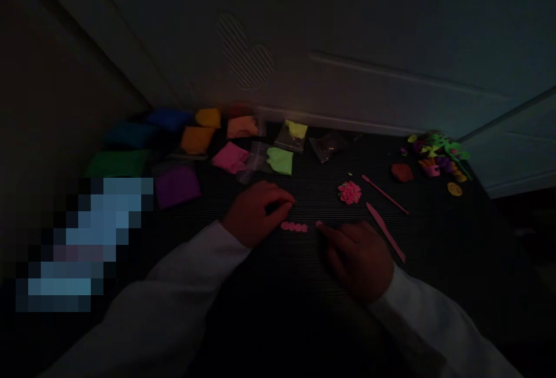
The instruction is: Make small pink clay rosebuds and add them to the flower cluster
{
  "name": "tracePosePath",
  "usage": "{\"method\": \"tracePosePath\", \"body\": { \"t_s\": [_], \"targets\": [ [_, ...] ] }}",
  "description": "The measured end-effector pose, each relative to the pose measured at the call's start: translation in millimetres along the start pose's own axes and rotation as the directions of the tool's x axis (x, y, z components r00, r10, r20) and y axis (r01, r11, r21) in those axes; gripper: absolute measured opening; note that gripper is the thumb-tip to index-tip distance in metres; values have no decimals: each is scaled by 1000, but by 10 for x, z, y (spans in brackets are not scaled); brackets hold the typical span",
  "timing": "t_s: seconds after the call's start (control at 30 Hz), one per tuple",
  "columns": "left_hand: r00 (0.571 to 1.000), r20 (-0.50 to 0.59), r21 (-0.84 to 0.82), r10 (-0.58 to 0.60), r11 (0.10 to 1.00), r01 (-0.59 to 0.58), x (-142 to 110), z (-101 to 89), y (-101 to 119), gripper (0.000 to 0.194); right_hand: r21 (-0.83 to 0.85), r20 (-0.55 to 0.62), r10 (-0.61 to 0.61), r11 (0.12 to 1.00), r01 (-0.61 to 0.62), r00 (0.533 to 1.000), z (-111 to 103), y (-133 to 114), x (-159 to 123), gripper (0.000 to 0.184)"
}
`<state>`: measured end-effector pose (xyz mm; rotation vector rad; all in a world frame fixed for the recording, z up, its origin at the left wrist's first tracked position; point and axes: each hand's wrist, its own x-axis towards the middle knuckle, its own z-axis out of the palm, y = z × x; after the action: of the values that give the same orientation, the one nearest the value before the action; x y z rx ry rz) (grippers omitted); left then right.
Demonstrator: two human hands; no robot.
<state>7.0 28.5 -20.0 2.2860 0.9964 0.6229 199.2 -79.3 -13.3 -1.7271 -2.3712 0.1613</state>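
Note:
On the dark table, a short row of flattened pink clay discs (pixel 294 227) lies between my hands. My left hand (pixel 258 213) rests just left of the row, its fingers curled and the thumb tip close to the index fingertip; I see nothing between them. My right hand (pixel 358 256) reaches in with its index finger stretched out, the tip on a small pink clay piece (pixel 319 224) apart from the row. Its other fingers are bent underneath and partly in shadow. A pink clay flower (pixel 350 193) sits beyond my right hand. The scene is very dim.
A pink modelling knife (pixel 386 232) and a thin pink stick tool (pixel 384 194) lie at right, near a reddish lump (pixel 401 172) and colourful clay pieces (pixel 438 155). Bags of coloured clay (pixel 178 186) line the back and left. A pixelated bright patch (pixel 99 227) covers the left.

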Motion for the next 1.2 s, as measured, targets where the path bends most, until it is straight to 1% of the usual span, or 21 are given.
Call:
{"method": "tracePosePath", "body": {
  "t_s": [0.17, 0.37, 0.5, 0.63, 0.73, 0.8, 0.9, 0.97, 1.03, 1.1, 1.2],
  "targets": [
    [1000, -23, -3, -9, 1000, 9, -6, 1, 16, 16, -13, -15, 2, 1000, -2, 1000, -7, -1, -3, 33],
    [1000, -21, -40, 0, 999, -1, -14, 8, 6, 15, -46, -9, -17, 999, 17, 1000, -2, -12, 9, 32],
    [999, -37, -58, 5, 998, -8, -13, 18, 3, 15, -36, -25, -20, 999, 19, 1000, -1, -4, 10, 33],
    [1000, -27, -36, 1, 999, -2, -9, 14, 13, 14, -14, -3, -32, 999, 31, 999, -3, 0, 2, 33],
    [1000, -15, -21, -15, 1000, 15, -8, 8, 14, 15, 59, -45, 5, 998, -3, 999, 11, 13, 10, 31],
    [1000, -7, -20, -19, 1000, 19, -6, 6, 8, 15, 156, -86, 64, 986, -50, 994, 22, 37, 36, 29],
    [1000, -9, -16, -13, 1000, 13, -1, 7, 4, 16, 292, -100, 138, 951, -103, 985, 19, 85, 105, 26],
    [1000, -19, -12, -14, 1000, 14, 2, 6, 9, 16, 324, -96, 163, 938, -123, 982, -2, 109, 161, 23],
    [1000, -23, -8, -21, 1000, 21, 2, 6, 17, 16, 312, -80, 169, 940, -137, 982, -36, 121, 215, 19],
    [999, -25, -7, -26, 1000, 26, 2, 7, 23, 16, 296, -26, 151, 945, -137, 988, -73, 126, 261, 18],
    [1000, -24, -8, -20, 1000, 20, 1, 13, 20, 16, 317, 60, 121, 939, -134, 991, -113, 138, 316, 17]
  ]
}}
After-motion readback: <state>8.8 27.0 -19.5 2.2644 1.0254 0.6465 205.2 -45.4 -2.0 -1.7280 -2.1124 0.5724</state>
